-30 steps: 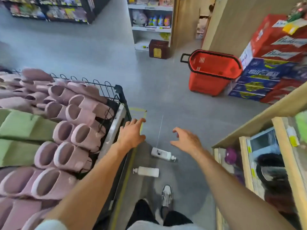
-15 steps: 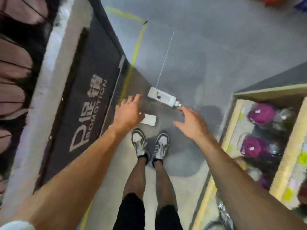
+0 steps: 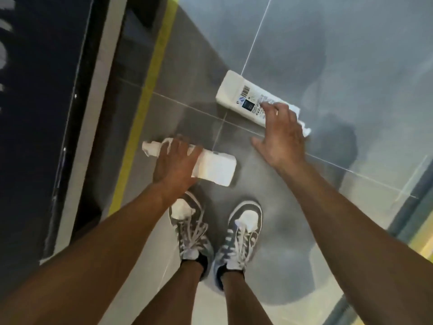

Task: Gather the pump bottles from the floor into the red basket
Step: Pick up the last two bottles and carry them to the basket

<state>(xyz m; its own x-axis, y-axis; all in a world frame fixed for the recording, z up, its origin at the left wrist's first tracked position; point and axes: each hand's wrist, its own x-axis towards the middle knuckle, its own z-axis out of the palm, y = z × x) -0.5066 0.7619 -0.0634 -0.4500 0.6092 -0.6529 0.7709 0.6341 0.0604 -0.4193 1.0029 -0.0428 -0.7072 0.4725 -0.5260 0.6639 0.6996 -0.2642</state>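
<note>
Two white pump bottles lie on their sides on the grey tiled floor. The nearer bottle (image 3: 216, 170) lies just ahead of my shoes, pump head pointing left. My left hand (image 3: 174, 165) rests flat over its neck, fingers apart, and the bottle is still on the floor. The farther bottle (image 3: 239, 95) shows a barcode label, its pump end pointing right. My right hand (image 3: 281, 137) is spread over that end, with fingertips touching the label. The red basket is out of view.
A dark display stand base (image 3: 46, 113) runs along the left, bordered by a yellow floor stripe (image 3: 150, 90). My two shoes (image 3: 189, 221) (image 3: 243, 226) stand just behind the nearer bottle. A shelf edge (image 3: 417, 207) shows at the right.
The view has dropped from the aisle down to the floor. Both hands have come down from above the bottles onto them, the left on the nearer one, the right on the farther one.
</note>
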